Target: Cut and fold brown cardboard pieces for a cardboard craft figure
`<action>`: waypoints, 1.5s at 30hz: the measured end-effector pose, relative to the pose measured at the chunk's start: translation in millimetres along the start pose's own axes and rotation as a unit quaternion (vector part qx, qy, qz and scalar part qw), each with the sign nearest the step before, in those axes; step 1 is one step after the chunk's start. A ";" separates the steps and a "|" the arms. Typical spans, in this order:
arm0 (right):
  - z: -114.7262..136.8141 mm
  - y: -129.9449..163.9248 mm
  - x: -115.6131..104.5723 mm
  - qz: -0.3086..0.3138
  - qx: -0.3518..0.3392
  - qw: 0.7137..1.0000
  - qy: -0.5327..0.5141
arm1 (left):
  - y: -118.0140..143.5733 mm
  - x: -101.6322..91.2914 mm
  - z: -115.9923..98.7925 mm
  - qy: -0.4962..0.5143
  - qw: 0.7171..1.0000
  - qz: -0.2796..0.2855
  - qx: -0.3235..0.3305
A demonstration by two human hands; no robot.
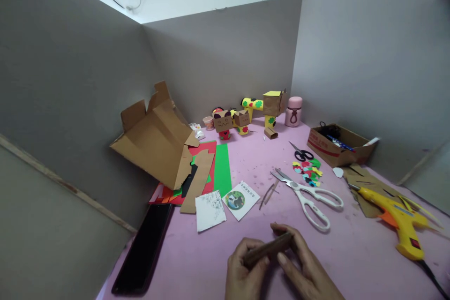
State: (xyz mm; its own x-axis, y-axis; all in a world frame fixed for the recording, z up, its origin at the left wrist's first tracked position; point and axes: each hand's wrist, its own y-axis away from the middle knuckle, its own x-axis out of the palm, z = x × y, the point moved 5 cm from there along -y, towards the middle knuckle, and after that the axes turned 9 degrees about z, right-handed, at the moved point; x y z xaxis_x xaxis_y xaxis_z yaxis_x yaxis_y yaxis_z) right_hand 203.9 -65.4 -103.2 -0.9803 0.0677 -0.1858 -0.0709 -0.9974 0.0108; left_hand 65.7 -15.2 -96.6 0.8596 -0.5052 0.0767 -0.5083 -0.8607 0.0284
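Note:
My left hand (pixel 244 272) is wrapped round the near end of a narrow brown cardboard piece (pixel 269 249), which looks folded or rolled. At its other end, my right hand (pixel 300 258) grips it between the thumb side and curled fingers. The piece is held low over the front of the pink table, slanting up to the right. Beyond my hands lie large white-handled scissors (pixel 309 197) with the blades apart, and thin cardboard strips (pixel 269 195). Two white cards (pixel 211 211), one with a round picture, rest a little to the left.
On the right are a yellow glue gun (pixel 397 215) with its cord, an open cardboard box (pixel 339 145), black scissors (pixel 302 153) and coloured paper cut-outs (pixel 307 172). A phone (pixel 144 248) and a large carton (pixel 154 140) stand left. Cardboard figures (pixel 222 124) and a pink bottle (pixel 293 112) line the back.

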 end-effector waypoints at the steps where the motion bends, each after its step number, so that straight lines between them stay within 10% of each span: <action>1: -2.4 1.3 3.8 -0.016 0.013 1.000 -0.021 | -0.6 -0.1 -1.0 -0.011 1.000 0.004 -0.005; 9: -20.0 3.8 23.6 -0.003 0.009 1.000 0.000 | -2.0 5.6 3.2 0.040 0.999 -0.005 0.002; 18: 16.6 -7.4 4.1 -0.016 0.056 0.997 -0.048 | -2.1 5.0 0.8 -0.035 0.999 0.008 -0.004; 24: 16.9 -5.2 14.3 -0.017 0.023 0.998 -0.053 | 11.3 -5.7 1.6 -0.007 0.986 -0.156 0.066; 45: 21.2 -1.2 11.2 0.010 -0.006 0.999 -0.038 | 6.1 0.4 -13.1 -0.019 0.998 -0.025 0.061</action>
State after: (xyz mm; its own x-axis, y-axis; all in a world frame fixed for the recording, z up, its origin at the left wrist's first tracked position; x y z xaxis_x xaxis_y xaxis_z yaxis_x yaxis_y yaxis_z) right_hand 189.1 -62.9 -84.5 -0.9928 0.0479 -0.1102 -0.0486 -0.9988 0.0030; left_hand 62.3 -19.8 -83.4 0.8864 -0.4612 0.0402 -0.4564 -0.8851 -0.0908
